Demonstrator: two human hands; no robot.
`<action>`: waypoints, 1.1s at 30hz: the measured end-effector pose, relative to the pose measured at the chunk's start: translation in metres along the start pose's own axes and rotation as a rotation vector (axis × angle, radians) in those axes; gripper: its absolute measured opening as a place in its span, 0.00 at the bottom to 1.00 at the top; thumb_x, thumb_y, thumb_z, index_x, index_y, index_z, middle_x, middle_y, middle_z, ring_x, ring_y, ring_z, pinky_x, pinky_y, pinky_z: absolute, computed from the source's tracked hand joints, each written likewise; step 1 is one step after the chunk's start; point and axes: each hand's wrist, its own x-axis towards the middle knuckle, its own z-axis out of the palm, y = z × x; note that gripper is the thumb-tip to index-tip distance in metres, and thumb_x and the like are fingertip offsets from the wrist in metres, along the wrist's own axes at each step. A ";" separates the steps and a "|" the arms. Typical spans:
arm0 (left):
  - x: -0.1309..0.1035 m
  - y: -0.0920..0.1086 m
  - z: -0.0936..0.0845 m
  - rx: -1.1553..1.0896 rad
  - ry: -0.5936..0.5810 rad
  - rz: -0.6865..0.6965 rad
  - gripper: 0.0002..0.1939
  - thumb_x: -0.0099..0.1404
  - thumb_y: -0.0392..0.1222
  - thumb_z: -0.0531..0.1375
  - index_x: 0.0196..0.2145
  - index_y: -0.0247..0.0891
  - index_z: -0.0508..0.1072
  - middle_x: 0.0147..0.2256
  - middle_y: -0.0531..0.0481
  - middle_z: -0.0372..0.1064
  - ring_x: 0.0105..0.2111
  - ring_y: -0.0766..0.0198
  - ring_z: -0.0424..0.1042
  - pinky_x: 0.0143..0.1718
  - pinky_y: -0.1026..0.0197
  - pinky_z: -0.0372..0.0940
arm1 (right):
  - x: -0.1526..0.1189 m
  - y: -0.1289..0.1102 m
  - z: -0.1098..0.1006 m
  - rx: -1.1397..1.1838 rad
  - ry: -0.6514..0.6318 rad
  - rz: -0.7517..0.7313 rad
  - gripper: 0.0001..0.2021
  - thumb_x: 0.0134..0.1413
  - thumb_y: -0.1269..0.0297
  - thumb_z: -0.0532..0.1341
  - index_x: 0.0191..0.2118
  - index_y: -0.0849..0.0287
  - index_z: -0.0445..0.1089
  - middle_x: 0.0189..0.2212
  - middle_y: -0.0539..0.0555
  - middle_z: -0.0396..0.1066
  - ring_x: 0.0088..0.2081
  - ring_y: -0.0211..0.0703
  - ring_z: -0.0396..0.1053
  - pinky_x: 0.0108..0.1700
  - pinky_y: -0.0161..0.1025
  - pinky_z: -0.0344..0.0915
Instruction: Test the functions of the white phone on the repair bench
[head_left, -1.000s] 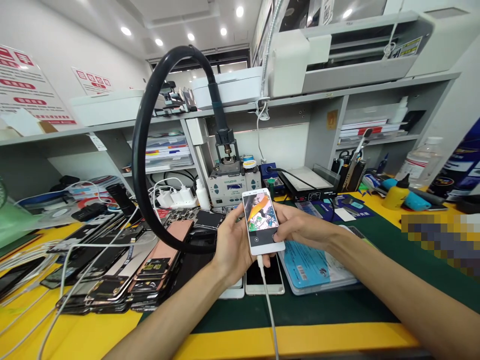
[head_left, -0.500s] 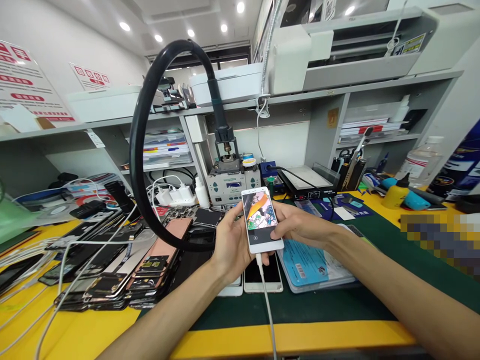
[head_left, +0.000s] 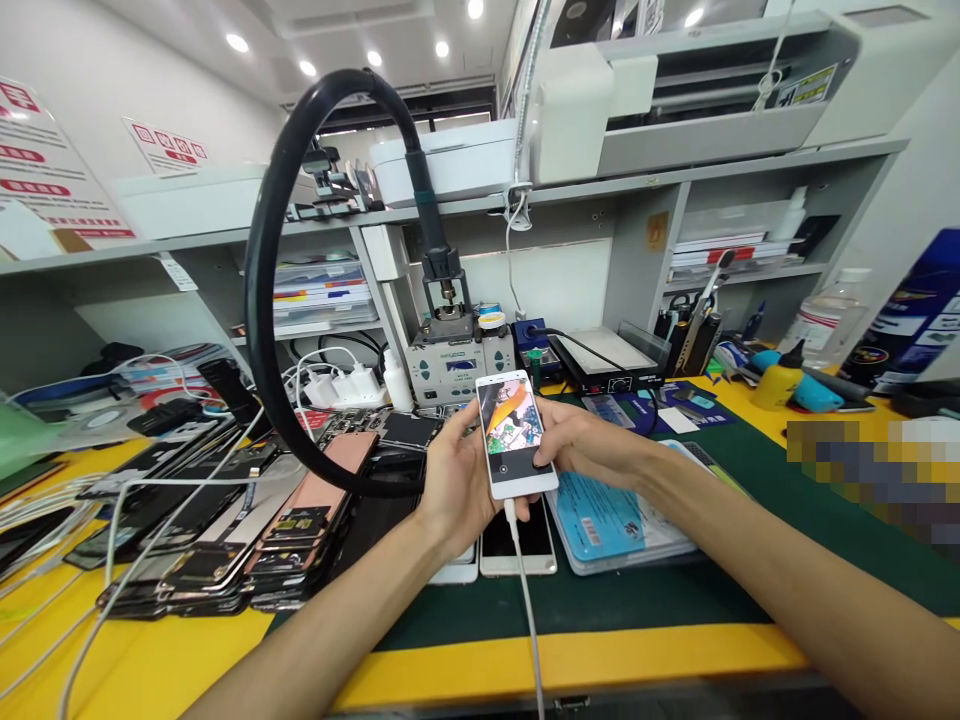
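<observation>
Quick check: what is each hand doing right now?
Left hand: closed around the white phone, cable plugged in below.
Right hand: steadies the phone's right edge, thumb on the screen.

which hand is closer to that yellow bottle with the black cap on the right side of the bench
Right. The right hand holds the white phone from the side facing the yellow bottle; the left hand grips the phone's far side.

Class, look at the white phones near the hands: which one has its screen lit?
The white phone held up in both hands, left hand and right hand, with a cable plugged in. The two white phones lying on the mat below have dark screens.
</observation>
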 end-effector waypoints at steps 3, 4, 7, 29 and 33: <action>0.000 0.000 0.000 -0.010 0.006 -0.004 0.30 0.71 0.59 0.47 0.54 0.30 0.68 0.34 0.39 0.72 0.26 0.57 0.74 0.17 0.61 0.68 | 0.002 0.001 0.000 0.016 0.013 0.017 0.30 0.42 0.77 0.60 0.56 0.57 0.60 0.38 0.56 0.75 0.32 0.47 0.75 0.32 0.44 0.72; 0.000 0.000 -0.001 -0.008 0.009 -0.002 0.30 0.71 0.59 0.47 0.54 0.30 0.68 0.34 0.39 0.72 0.26 0.56 0.74 0.17 0.60 0.69 | 0.002 0.001 0.001 0.019 0.022 0.022 0.30 0.42 0.77 0.60 0.56 0.57 0.60 0.38 0.56 0.75 0.31 0.47 0.74 0.32 0.43 0.71; 0.001 -0.001 -0.003 0.009 0.006 -0.002 0.30 0.70 0.60 0.48 0.54 0.31 0.68 0.34 0.40 0.73 0.25 0.55 0.74 0.17 0.57 0.70 | 0.002 0.000 0.002 0.023 0.029 0.029 0.31 0.43 0.77 0.60 0.56 0.58 0.60 0.36 0.56 0.76 0.30 0.46 0.74 0.31 0.43 0.70; 0.002 -0.003 -0.008 -0.006 0.017 -0.018 0.30 0.69 0.60 0.49 0.57 0.34 0.66 0.33 0.41 0.73 0.24 0.55 0.74 0.17 0.55 0.70 | 0.006 0.004 0.003 0.058 0.039 0.044 0.18 0.62 0.55 0.55 0.51 0.62 0.66 0.36 0.61 0.77 0.31 0.48 0.74 0.31 0.44 0.71; 0.003 -0.003 -0.006 -0.004 0.028 -0.023 0.30 0.70 0.59 0.48 0.56 0.32 0.67 0.33 0.41 0.73 0.24 0.55 0.73 0.16 0.55 0.70 | 0.004 0.006 -0.001 0.054 -0.018 0.001 0.22 0.51 0.69 0.62 0.53 0.59 0.63 0.36 0.58 0.76 0.31 0.47 0.75 0.32 0.43 0.71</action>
